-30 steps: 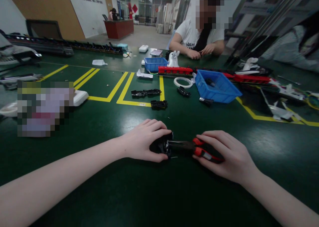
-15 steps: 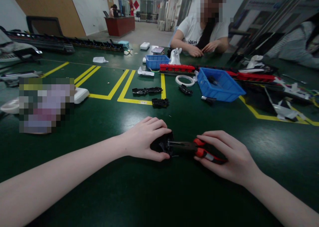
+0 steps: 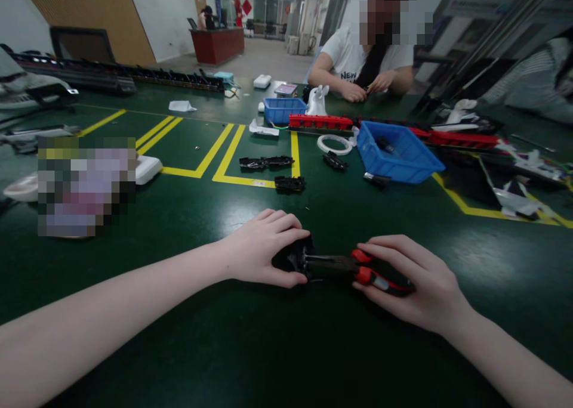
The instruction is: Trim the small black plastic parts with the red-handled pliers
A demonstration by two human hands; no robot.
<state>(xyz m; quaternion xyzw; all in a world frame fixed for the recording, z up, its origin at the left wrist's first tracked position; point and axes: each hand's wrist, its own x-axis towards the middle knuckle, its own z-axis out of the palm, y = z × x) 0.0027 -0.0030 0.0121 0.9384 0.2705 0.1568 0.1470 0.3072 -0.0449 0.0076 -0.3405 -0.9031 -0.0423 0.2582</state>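
Left hand clasping a black part on the green table, right hand gripping red-handled pliers at its three o'clock! From there, blue bin at one, red desk at eleven!

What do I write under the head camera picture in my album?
The left hand grips a black part; the right holds red-handled pliers at its edge, over a green table.
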